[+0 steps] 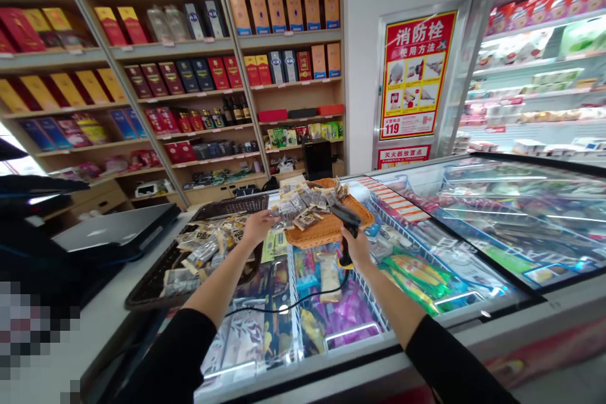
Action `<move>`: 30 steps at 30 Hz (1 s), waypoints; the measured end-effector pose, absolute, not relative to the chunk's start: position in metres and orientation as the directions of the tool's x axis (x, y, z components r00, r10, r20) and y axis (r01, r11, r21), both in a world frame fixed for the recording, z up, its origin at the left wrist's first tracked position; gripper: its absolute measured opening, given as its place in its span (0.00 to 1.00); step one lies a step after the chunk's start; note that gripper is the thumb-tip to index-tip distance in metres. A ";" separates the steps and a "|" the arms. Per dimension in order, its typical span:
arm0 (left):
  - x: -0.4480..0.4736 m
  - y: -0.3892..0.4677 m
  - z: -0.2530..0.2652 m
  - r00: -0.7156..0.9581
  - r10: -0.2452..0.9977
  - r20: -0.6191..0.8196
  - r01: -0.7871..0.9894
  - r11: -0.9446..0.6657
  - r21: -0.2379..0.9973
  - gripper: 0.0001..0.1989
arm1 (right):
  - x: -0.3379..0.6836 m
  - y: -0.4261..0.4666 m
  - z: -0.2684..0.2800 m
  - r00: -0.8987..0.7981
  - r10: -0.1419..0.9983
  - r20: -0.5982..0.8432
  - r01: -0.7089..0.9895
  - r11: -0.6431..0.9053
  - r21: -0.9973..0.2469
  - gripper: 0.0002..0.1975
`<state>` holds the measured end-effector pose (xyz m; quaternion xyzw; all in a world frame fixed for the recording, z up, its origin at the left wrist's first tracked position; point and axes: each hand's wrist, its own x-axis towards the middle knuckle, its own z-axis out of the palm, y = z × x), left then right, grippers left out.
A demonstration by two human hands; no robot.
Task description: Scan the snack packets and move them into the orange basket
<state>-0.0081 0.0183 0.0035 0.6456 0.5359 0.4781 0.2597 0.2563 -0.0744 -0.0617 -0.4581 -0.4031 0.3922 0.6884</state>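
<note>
My right hand (357,246) is wrapped around the handle of a black barcode scanner (349,218), its head tilted over the orange wicker tray (307,238). A black cord runs from the scanner's base to the left. On the tray lie several small packets (307,219) in clear and kraft-coloured wrapping. At the tray's left edge, the fingers of my left hand (258,227) close on one small packet (283,219), partly hidden by them. Below and left of that hand, a dark brown wicker basket (142,287) holds many similar packets (208,249).
Basket and tray rest on a glass-topped chest freezer (331,353) full of bagged goods. A computer monitor or flat device (116,227) stands on the white counter (101,309) at left. Behind are shelves of boxed bottles (189,76), a red notice (416,76) and a lit refrigerated display (534,88).
</note>
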 end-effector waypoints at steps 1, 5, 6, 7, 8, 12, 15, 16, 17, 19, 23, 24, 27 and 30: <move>-0.013 0.014 0.000 -0.045 0.948 0.316 0.396 -0.274 0.877 0.23 | 0.247 -0.079 -0.058 0.315 0.924 0.215 -0.171 0.278 -0.945 0.19; -0.015 0.010 -0.010 -0.095 0.964 0.247 0.193 -0.226 0.955 0.29 | 0.197 -0.101 -0.051 0.074 0.953 0.294 -0.120 0.301 -0.946 0.18; -0.014 0.010 -0.011 -0.089 0.966 0.244 0.161 -0.228 0.960 0.29 | 0.187 -0.107 -0.050 0.055 0.950 0.307 -0.107 0.311 -0.944 0.17; -0.013 0.010 -0.012 -0.076 0.966 0.247 0.141 -0.235 0.962 0.28 | 0.178 -0.112 -0.050 0.053 0.945 0.322 -0.085 0.326 -0.942 0.16; -0.012 0.011 -0.012 -0.060 0.965 0.257 0.132 -0.247 0.960 0.28 | 0.171 -0.116 -0.051 0.052 0.941 0.333 -0.056 0.336 -0.940 0.14; -0.012 0.009 -0.013 -0.034 0.958 0.285 0.149 -0.277 0.949 0.24 | 0.165 -0.123 -0.052 0.070 0.937 0.342 0.071 0.338 -0.939 0.13; -0.012 0.008 -0.014 -0.057 0.960 0.273 0.151 -0.262 0.953 0.21 | 0.168 -0.123 -0.054 0.060 0.952 0.302 0.095 0.295 -0.951 0.13; -0.012 0.009 -0.014 -0.057 0.961 0.270 0.145 -0.260 0.955 0.20 | 0.168 -0.122 -0.055 0.052 0.955 0.291 0.096 0.285 -0.954 0.14; -0.011 0.009 -0.014 -0.055 0.961 0.270 0.139 -0.260 0.956 0.19 | 0.168 -0.122 -0.056 0.047 0.957 0.286 0.096 0.281 -0.955 0.14; -0.011 0.010 -0.015 -0.061 0.961 0.269 0.135 -0.259 0.956 0.17 | 0.168 -0.122 -0.058 0.044 0.956 0.289 0.102 0.283 -0.954 0.15; -0.009 0.011 -0.016 -0.096 0.962 0.257 0.152 -0.241 0.959 0.16 | 0.167 -0.122 -0.060 0.036 0.954 0.297 0.101 0.292 -0.951 0.15; -0.008 0.011 -0.015 -0.097 0.963 0.253 0.156 -0.236 0.959 0.16 | 0.167 -0.121 -0.061 0.032 0.954 0.297 0.094 0.293 -0.951 0.15; -0.006 0.004 -0.009 -0.106 0.957 0.269 0.210 -0.243 0.947 0.17 | 0.168 -0.119 -0.063 0.050 0.957 0.287 0.057 0.284 -0.957 0.16; -0.008 -0.011 0.008 -0.217 0.872 0.439 0.352 -0.350 0.868 0.20 | 0.172 -0.116 -0.066 0.102 0.963 0.250 -0.011 0.253 -0.967 0.18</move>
